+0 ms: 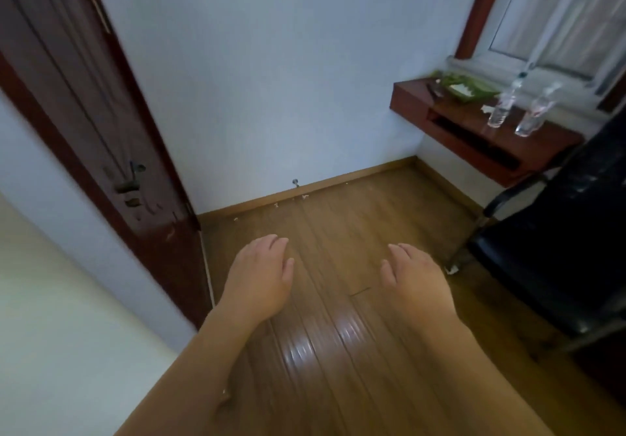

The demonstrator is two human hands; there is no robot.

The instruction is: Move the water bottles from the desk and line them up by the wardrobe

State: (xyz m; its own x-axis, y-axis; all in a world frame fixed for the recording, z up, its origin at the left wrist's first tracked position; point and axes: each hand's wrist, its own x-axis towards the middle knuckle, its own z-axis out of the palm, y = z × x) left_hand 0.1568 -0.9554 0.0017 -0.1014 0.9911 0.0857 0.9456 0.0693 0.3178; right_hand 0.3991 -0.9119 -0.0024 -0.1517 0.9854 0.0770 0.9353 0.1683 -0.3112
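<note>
Two water bottles (515, 110) stand upright on the desk (474, 127), upper right of frame, awaiting pickup; your left hand (259, 278) and right hand (415, 281) hover loosely spread, empty.

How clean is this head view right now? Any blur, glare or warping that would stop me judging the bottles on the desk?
Head view: wide-angle warp bends the door and the walls. There is bright glare on the floor between the forearms. The two water bottles on the desk are soft and washed out against the window, and the whole frame is slightly blurred. Both hands, left hand and right hand, are empty.
</note>
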